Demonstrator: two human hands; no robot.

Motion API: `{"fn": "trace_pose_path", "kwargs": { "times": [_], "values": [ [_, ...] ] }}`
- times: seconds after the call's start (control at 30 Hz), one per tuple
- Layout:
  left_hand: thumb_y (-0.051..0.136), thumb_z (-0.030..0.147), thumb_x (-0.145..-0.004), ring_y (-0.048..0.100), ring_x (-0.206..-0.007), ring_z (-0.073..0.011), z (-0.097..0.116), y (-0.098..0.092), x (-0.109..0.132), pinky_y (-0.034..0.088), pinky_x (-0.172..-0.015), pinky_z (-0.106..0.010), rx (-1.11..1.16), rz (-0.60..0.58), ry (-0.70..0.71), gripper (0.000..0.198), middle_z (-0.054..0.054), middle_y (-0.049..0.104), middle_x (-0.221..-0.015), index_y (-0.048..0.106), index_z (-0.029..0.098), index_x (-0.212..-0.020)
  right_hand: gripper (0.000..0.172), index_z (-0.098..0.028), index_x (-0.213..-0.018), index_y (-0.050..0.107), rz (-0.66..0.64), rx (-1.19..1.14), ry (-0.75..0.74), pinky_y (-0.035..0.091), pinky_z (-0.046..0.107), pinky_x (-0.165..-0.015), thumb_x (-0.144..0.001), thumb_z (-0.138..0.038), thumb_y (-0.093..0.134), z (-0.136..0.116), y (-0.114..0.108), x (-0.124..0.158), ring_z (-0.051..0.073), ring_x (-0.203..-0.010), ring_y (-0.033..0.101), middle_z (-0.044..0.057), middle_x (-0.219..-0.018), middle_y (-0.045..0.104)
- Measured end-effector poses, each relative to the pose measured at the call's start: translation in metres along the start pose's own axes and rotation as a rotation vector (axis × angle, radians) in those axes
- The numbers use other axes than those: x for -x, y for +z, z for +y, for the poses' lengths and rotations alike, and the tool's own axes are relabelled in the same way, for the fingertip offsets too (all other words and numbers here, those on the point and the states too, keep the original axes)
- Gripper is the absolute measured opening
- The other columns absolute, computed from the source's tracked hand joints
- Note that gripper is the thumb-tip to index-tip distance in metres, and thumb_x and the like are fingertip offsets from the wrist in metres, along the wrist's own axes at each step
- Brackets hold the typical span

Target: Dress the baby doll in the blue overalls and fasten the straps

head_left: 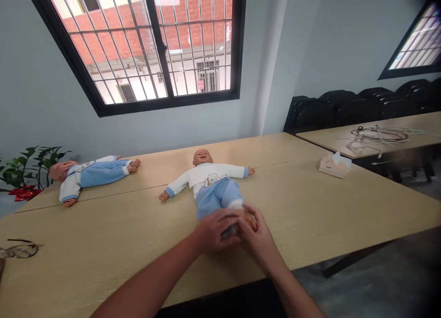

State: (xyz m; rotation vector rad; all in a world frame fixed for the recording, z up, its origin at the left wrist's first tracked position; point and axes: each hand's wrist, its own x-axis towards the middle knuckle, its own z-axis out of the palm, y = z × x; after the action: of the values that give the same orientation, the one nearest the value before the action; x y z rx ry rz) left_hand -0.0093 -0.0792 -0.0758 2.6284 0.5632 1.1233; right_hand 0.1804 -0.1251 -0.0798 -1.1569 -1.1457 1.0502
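Note:
A baby doll (210, 182) in a white top and light blue trousers lies on its back in the middle of the wooden table (310, 203), arms spread, head towards the window. My left hand (216, 229) is closed over the doll's lower legs. Beside it my right hand (257, 233) is wrapped round the doll's foot. Both hands cover the feet, so little of them shows.
A second doll (89, 173) in the same clothes lies on its side at the far left. A tissue pack (335, 165) sits at the right. Glasses (19, 250) lie near the left edge. Cables (377, 136) lie on a second table; black chairs (351, 107) stand behind.

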Motion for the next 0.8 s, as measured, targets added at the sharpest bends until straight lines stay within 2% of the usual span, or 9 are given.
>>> {"fn": "trace_pose_path", "kwargs": {
  "times": [0.07, 0.17, 0.2, 0.27, 0.37, 0.43, 0.5, 0.67, 0.8],
  "values": [
    [0.06, 0.033, -0.097, 0.059, -0.125, -0.0261, -0.015, -0.009, -0.001, 0.046, -0.111, -0.047, -0.03, 0.167, -0.111, 0.032, -0.011, 0.066, -0.13, 0.062, 0.026, -0.128, 0.052, -0.023, -0.122, 0.061, 0.051, 0.119, 0.022, 0.059, 0.044, -0.083, -0.082, -0.055, 0.071, -0.001, -0.01, 0.001, 0.03, -0.095, 0.071, 0.011, -0.116, 0.072],
    [0.063, 0.038, -0.094, 0.055, -0.124, -0.0274, -0.05, -0.026, -0.001, 0.041, -0.111, -0.05, 0.086, 0.503, -0.557, 0.039, -0.013, 0.062, -0.13, 0.059, 0.021, -0.129, 0.041, -0.022, -0.112, 0.067, 0.105, 0.324, -0.024, 0.057, 0.047, -0.087, -0.082, -0.05, 0.069, 0.002, -0.026, 0.003, 0.033, -0.098, 0.071, 0.012, -0.111, 0.075],
    [0.065, 0.042, -0.092, 0.057, -0.118, -0.0262, -0.061, -0.032, 0.0, 0.044, -0.107, -0.047, 0.224, 0.506, -0.692, 0.047, -0.013, 0.062, -0.127, 0.056, 0.019, -0.133, 0.039, -0.022, -0.11, 0.068, 0.106, 0.385, -0.052, 0.057, 0.048, -0.089, -0.082, -0.05, 0.069, 0.004, -0.031, 0.004, 0.034, -0.101, 0.07, 0.012, -0.111, 0.075],
    [0.068, 0.05, -0.088, 0.061, -0.096, -0.0216, -0.079, -0.042, 0.004, 0.051, -0.089, -0.038, 0.486, 0.379, -0.83, 0.057, -0.01, 0.065, -0.108, 0.057, 0.016, -0.132, 0.038, -0.023, -0.109, 0.069, 0.09, 0.48, -0.103, 0.056, 0.049, -0.09, -0.083, -0.05, 0.068, 0.009, -0.039, 0.005, 0.034, -0.104, 0.07, 0.012, -0.111, 0.076],
    [0.074, 0.058, -0.081, 0.053, -0.066, -0.0141, -0.087, -0.052, 0.01, 0.045, -0.063, -0.026, 0.655, 0.184, -0.834, 0.049, -0.001, 0.061, -0.077, 0.07, 0.014, -0.101, 0.035, -0.024, -0.108, 0.07, 0.084, 0.553, -0.165, 0.055, 0.049, -0.091, -0.084, -0.051, 0.065, 0.016, -0.05, 0.006, 0.034, -0.104, 0.07, 0.013, -0.111, 0.076],
    [0.078, 0.059, -0.078, 0.049, -0.064, -0.0128, -0.082, -0.053, 0.011, 0.042, -0.06, -0.025, 0.709, 0.135, -0.815, 0.045, 0.0, 0.058, -0.071, 0.069, 0.015, -0.08, 0.035, -0.024, -0.107, 0.07, 0.101, 0.586, -0.184, 0.055, 0.049, -0.092, -0.085, -0.051, 0.064, 0.018, -0.058, 0.006, 0.034, -0.104, 0.069, 0.013, -0.111, 0.075],
    [0.077, 0.06, -0.078, 0.051, -0.071, -0.0142, -0.075, -0.05, 0.009, 0.045, -0.066, -0.025, 0.753, 0.149, -0.793, 0.045, 0.0, 0.059, -0.074, 0.065, 0.017, -0.074, 0.037, -0.023, -0.108, 0.07, 0.125, 0.618, -0.191, 0.054, 0.049, -0.094, -0.085, -0.052, 0.062, 0.02, -0.067, 0.005, 0.033, -0.105, 0.069, 0.014, -0.113, 0.075],
    [0.057, 0.074, -0.088, 0.055, -0.078, -0.0136, -0.069, -0.039, 0.003, 0.05, -0.078, -0.028, 0.916, 0.291, -0.807, 0.053, 0.001, 0.055, -0.083, 0.056, 0.02, -0.086, 0.04, -0.021, -0.11, 0.068, 0.152, 0.708, -0.217, 0.053, 0.049, -0.095, -0.089, -0.052, 0.058, 0.027, -0.085, 0.001, 0.032, -0.106, 0.068, 0.014, -0.115, 0.074],
    [0.072, 0.065, -0.083, 0.053, -0.063, -0.0095, -0.071, -0.039, 0.01, 0.045, -0.06, -0.023, 1.052, 0.173, -0.884, 0.051, 0.001, 0.055, -0.079, 0.059, 0.018, -0.098, 0.038, -0.02, -0.11, 0.068, 0.188, 0.821, -0.34, 0.052, 0.053, -0.092, -0.093, -0.051, 0.054, 0.028, -0.083, 0.007, 0.035, -0.104, 0.066, 0.016, -0.112, 0.073]
  ]
}}
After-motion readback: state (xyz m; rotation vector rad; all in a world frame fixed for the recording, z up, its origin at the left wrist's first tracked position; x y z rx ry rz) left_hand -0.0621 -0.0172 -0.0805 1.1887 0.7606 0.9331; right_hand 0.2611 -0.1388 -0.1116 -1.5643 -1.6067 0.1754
